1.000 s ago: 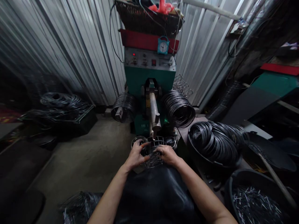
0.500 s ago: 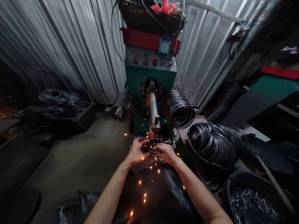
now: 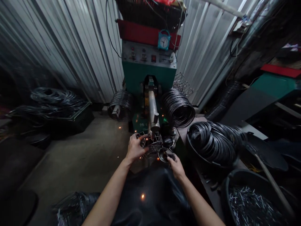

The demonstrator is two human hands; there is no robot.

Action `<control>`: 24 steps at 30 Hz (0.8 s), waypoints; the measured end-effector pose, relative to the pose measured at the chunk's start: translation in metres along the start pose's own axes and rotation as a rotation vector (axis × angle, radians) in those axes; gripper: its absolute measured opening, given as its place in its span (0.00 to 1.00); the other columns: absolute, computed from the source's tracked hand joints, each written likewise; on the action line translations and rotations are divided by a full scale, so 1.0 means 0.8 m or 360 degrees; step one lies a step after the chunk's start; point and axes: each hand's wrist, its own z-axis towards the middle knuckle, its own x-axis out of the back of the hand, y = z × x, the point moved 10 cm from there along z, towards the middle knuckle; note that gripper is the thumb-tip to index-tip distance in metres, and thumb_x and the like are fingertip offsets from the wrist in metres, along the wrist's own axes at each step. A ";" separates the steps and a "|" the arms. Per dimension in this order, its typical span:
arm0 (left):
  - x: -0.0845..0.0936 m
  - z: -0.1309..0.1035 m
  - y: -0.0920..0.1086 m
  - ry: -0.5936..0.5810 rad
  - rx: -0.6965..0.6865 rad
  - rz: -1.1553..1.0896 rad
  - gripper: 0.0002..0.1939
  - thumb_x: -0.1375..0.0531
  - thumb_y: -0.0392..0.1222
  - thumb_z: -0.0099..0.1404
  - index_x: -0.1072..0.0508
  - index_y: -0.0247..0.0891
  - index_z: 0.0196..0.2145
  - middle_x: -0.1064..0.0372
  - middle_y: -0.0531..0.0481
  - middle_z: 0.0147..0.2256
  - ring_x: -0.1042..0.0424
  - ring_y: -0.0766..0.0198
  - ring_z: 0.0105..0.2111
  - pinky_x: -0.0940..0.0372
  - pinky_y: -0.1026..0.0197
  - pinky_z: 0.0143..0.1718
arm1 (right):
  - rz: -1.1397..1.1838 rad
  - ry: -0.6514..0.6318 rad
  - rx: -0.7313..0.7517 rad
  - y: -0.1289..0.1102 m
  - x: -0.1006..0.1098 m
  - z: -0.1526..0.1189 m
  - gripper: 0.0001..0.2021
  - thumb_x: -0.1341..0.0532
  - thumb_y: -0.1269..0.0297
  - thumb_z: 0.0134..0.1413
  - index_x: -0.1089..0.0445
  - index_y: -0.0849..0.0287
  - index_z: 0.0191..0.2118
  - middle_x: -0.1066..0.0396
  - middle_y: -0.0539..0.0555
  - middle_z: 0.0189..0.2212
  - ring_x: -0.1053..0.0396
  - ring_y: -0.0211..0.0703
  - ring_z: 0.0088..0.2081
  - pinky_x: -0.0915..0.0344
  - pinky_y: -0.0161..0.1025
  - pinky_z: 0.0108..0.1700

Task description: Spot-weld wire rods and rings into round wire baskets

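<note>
My left hand (image 3: 136, 147) grips the left side of a round wire basket (image 3: 155, 146), fingers bent over its rim. The basket sits under the tip of the welding machine's steel arm (image 3: 154, 110). To the right and nearer to me, my right hand (image 3: 173, 161) is closed on a small wire ring (image 3: 162, 154) with a dark centre. Another round metal piece (image 3: 168, 141) lies just behind that ring, beside the basket. A few orange sparks fly around my hands. The far side of the basket is partly hidden by the arm.
The green machine (image 3: 148, 75) stands ahead, with a blue clock (image 3: 164, 40) on it. Wire coils (image 3: 178, 108) flank its arm. On the right are a tub of wire rings (image 3: 211, 142) and a bucket of short metal pieces (image 3: 254, 204). A crate of wire (image 3: 54, 106) sits left.
My right hand has left the basket and moved right and towards me, now with a small ring. My left hand stays on the basket. Fewer sparks show.
</note>
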 end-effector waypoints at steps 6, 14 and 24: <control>-0.010 0.018 -0.016 -0.0073 0.0137 -0.0010 0.27 0.35 0.41 0.45 0.27 0.42 0.46 0.42 0.43 0.47 0.39 0.49 0.49 0.39 0.48 0.51 | -0.0146 0.0192 0.0094 0.079 0.020 -0.062 0.19 0.43 0.53 0.49 0.37 0.58 0.46 0.28 0.58 0.39 0.29 0.47 0.42 0.35 0.44 0.46; -0.012 0.021 -0.028 -0.0131 0.0183 -0.0067 0.29 0.34 0.39 0.42 0.27 0.43 0.46 0.41 0.45 0.48 0.39 0.48 0.51 0.41 0.48 0.52 | 0.0574 0.0379 -0.0337 0.105 0.043 -0.039 0.17 0.37 0.51 0.39 0.34 0.58 0.33 0.32 0.48 0.22 0.33 0.38 0.22 0.34 0.36 0.25; -0.013 0.030 -0.028 -0.0180 0.0202 -0.0088 0.29 0.34 0.41 0.43 0.27 0.45 0.46 0.40 0.45 0.49 0.39 0.48 0.51 0.39 0.49 0.51 | 0.1224 0.0299 -0.0713 0.124 0.040 -0.022 0.08 0.35 0.64 0.35 0.35 0.56 0.25 0.37 0.46 0.17 0.36 0.36 0.19 0.37 0.33 0.18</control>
